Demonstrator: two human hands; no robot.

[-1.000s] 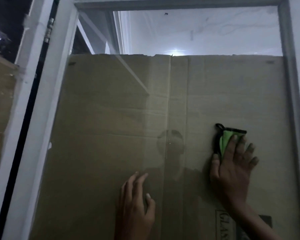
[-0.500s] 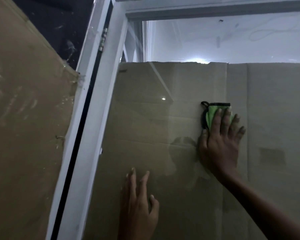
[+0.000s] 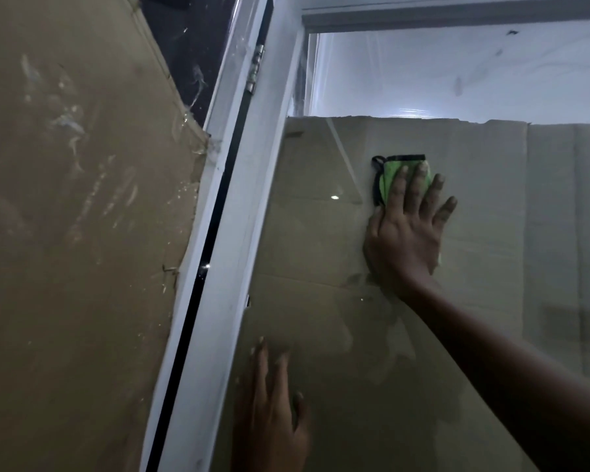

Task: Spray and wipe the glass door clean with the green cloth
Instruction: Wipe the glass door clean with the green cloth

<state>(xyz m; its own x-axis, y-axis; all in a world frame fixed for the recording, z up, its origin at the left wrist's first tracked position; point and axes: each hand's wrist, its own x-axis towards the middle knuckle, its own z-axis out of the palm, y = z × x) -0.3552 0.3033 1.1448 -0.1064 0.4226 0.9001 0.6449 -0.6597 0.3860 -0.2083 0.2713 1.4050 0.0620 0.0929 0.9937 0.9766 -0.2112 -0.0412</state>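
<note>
The glass door (image 3: 321,335) fills the right half of the view, with brown cardboard behind its pane. A folded green cloth (image 3: 390,177) with a black edge lies flat against the glass at upper centre. My right hand (image 3: 406,226) presses it to the pane with straight, spread fingers, arm reaching in from the lower right. My left hand (image 3: 273,417) rests flat on the glass near the bottom, fingers straight, holding nothing. No spray bottle is in view.
The door's white frame (image 3: 239,267) runs diagonally through the middle, with a metal hinge (image 3: 255,69) near its top. Left of it is another pane (image 3: 65,233) backed by smeared cardboard. A bright white wall shows above the cardboard.
My right hand has slid the cloth leftward and upward across the glass. The view has swung so the frame and left pane come in. My left hand stays low on the glass.
</note>
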